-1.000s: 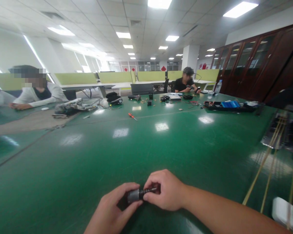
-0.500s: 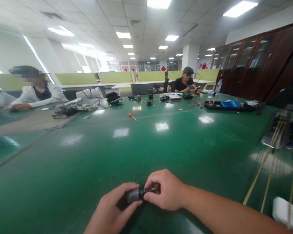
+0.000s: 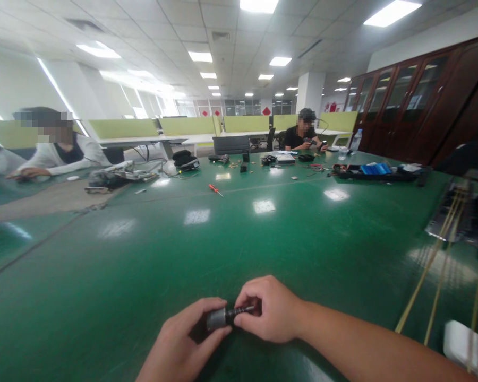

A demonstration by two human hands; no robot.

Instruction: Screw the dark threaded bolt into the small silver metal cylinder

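Low in the middle of the head view, a small motor (image 3: 216,319), as it looks, has a grey metal cylinder for a body. From its right end sticks out a dark ribbed shaft (image 3: 231,314) with a thin metal tip. My left hand (image 3: 187,331) is closed around the body, thumb below and fingers above. The thumb and fingertips of my right hand (image 3: 270,310) pinch the shaft, and its other fingers are curled in. Both hands are just over the green table (image 3: 143,270). My curled right fingers partly hide the tip.
An orange screwdriver (image 3: 214,189) lies farther up the table. Electronic parts (image 3: 115,178) and a black tray with a blue item (image 3: 376,171) sit toward the back. Yellow cords (image 3: 426,270) hang at right near a white object (image 3: 458,342). Two persons sit across and at left.
The motor has shifted very slightly to the left in my fingers. Otherwise both hands keep the same hold and place.
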